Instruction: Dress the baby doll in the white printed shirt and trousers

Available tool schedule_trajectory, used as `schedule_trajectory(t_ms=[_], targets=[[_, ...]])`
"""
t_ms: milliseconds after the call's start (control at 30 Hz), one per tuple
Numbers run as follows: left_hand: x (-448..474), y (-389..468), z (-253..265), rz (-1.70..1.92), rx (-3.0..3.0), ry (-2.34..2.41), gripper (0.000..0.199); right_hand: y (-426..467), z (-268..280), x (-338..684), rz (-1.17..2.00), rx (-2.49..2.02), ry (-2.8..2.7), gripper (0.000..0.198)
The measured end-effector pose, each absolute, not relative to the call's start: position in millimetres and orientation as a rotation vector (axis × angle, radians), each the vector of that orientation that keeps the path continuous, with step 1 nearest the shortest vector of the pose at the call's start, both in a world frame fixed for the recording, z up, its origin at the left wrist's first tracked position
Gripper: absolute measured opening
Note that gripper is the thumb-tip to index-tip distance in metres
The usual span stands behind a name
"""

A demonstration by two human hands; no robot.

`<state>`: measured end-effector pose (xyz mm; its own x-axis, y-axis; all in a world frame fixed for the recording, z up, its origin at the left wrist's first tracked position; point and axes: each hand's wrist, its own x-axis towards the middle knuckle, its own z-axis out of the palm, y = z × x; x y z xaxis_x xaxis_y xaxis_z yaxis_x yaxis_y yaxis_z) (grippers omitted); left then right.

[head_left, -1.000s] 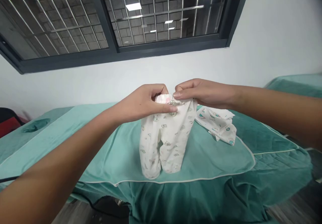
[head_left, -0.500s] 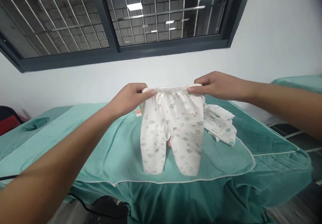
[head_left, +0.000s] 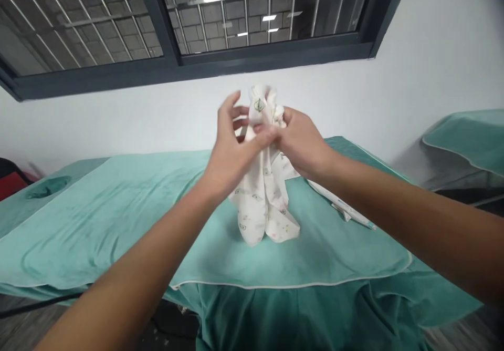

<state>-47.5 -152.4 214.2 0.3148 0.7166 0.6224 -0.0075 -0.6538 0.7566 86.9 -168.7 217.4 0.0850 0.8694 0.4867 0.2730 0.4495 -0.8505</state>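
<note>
A pair of white baby pants [head_left: 254, 204] with a small print hangs bunched together above the green cover, its two legs side by side. My right hand [head_left: 301, 138] is closed around the gathered upper part. My left hand [head_left: 234, 146] wraps loosely round the same cloth from the other side. Its thumb lies across the front near my right fingers, its index finger points up, and the other fingers curl partly behind the fabric. Behind my right wrist, a white printed garment [head_left: 342, 204] lies on the cover, partly hidden by my forearm.
The bed's light green cover [head_left: 129, 209] has a white edge and a round hole [head_left: 49, 187] at the far left. A dark-framed window [head_left: 220, 62] with bars is above. Another green-covered surface [head_left: 468, 138] stands at right. A black cable [head_left: 39, 305] runs at lower left.
The pants were spread wide by the waistband between my hands. Now my hands have come together and raised the cloth, which is gathered into a narrow bunch. The view has shifted slightly.
</note>
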Motion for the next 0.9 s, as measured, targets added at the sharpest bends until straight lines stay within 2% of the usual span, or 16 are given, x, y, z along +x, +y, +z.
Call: schedule_trajectory(t_ms=[67,167,267,367,433,500,600,700,800,900], targets=[[-49,-150,185,1.199,1.935,0.796,0.052,-153,214,95,0.607,-1.032,-1.341,0.029],[-51,-148,146,0.870,1.942,0.918,0.035,-127,204,113,0.655,-0.998,-1.174,0.022],[-54,-145,129,1.091,1.978,0.949,0.033,-108,178,124,0.798,-0.980,-0.990,0.014],[-59,-141,133,1.368,1.908,0.958,0.039,-112,139,115,1.123,-1.039,-0.817,0.006],[-65,-136,137,1.389,1.794,1.026,0.032,-129,115,100,1.421,-1.126,-0.887,0.005],[-72,-129,135,1.360,1.697,1.164,0.023,-148,100,87,1.767,-1.259,-1.131,0.014],[-84,-115,118,1.254,1.594,1.406,0.029,-166,95,79,1.984,-1.269,-1.679,0.024],[-94,-101,94,0.978,1.378,1.520,0.043,-159,97,88,1.704,-1.356,-1.958,0.027],[-98,-89,77,0.669,1.182,1.382,0.050,-131,96,105,1.242,-1.440,-1.820,0.021],[-95,-78,75,0.820,1.269,1.414,0.051,-89,87,127,0.719,-1.475,-1.602,0.020]])
